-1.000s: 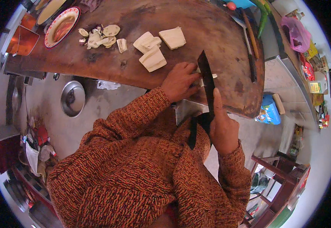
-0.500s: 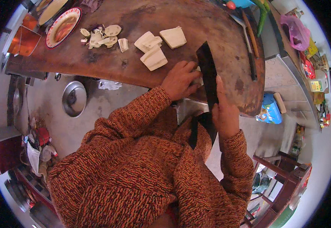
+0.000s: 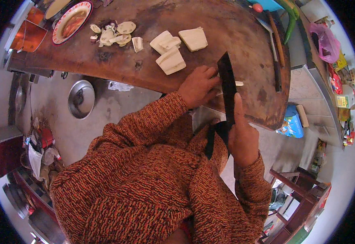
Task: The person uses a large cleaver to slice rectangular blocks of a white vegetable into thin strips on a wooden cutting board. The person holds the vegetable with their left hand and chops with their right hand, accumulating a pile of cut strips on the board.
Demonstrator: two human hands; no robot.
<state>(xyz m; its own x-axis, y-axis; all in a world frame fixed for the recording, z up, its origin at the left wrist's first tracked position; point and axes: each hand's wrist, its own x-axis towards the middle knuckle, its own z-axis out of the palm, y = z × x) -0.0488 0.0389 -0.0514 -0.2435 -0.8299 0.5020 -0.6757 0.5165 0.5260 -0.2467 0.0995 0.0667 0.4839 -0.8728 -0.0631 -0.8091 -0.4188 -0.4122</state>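
Dark broad-bladed knife (image 3: 226, 77) at near edge of brown wooden table (image 3: 153, 16); round white red-rimmed plate (image 3: 58, 32) at table's left, brownish contents (image 3: 75, 24) inside; right hand (image 3: 243, 140) gripping knife; left hand (image 3: 198, 86) curled, hold unclear.

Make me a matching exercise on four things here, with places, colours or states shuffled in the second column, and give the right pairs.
Things:
1. knife
2. metal basin
3. left hand
4. dish

Places, colours, states:
A. on the floor
B. red and white around the rim
C. dark, gripped by the right hand
D. at the near edge of the table, fingers bent

Pairs: 1-C, 2-A, 3-D, 4-B
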